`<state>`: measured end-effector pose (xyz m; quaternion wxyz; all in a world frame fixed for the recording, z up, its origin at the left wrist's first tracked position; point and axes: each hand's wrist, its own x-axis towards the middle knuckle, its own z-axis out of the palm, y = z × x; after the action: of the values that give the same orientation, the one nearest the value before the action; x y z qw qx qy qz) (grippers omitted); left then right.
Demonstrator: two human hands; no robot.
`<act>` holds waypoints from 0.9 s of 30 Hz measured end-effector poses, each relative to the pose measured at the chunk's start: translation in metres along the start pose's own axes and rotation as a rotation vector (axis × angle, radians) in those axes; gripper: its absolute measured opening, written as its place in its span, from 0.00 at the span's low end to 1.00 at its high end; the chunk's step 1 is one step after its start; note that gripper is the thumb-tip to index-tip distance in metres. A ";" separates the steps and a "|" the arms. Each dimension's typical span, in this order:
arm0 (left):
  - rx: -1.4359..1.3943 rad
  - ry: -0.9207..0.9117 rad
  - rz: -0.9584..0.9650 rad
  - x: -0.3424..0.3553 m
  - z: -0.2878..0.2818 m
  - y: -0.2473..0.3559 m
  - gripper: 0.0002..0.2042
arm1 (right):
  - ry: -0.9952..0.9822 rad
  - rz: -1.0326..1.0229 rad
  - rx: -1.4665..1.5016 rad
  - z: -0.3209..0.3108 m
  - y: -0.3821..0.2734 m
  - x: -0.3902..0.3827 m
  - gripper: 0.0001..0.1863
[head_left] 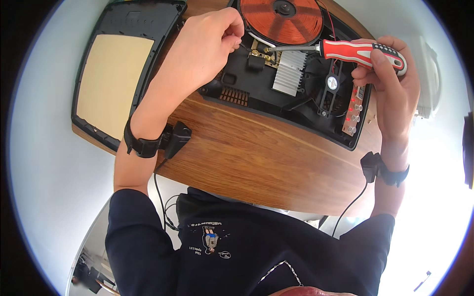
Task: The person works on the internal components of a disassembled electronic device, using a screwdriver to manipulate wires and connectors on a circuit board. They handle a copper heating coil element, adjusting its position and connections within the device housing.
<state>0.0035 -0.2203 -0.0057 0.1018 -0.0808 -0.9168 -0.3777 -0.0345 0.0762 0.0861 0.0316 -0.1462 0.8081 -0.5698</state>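
Observation:
My right hand (392, 69) is wrapped round the red, white and black handle of a screwdriver (345, 50). Its shaft points left, and the tip meets a brass screw terminal (267, 50) on the circuit board inside an opened induction cooker (266, 98). Just left of that terminal, my left hand (212, 42) is closed in a pinch, with a thin black wire (245, 48) running from its fingertips toward the board. A round copper coil (281, 19) lies above the board. Beside the terminals stand a silver heat sink (290, 73) and a black fan (330, 86).
The cooker's removed top cover (111, 79), black with a cream panel, lies at the left of the wooden table (247, 143). A small button board (352, 111) with red lights sits at the cooker's right side. Cables hang from both wrist straps.

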 end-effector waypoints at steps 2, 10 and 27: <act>-0.006 -0.004 -0.013 -0.001 0.001 -0.003 0.04 | -0.035 -0.026 -0.110 0.006 -0.008 0.001 0.23; -0.024 0.038 0.028 0.001 -0.011 0.015 0.04 | -0.113 -0.144 -0.273 0.019 -0.018 0.009 0.18; -0.088 0.050 0.043 -0.001 -0.007 0.007 0.02 | -0.137 -0.128 -0.339 0.035 -0.024 0.017 0.18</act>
<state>0.0072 -0.2205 0.0038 0.1292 -0.0956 -0.8944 -0.4175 -0.0380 0.0328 0.0982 0.0252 -0.2390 0.8774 -0.4153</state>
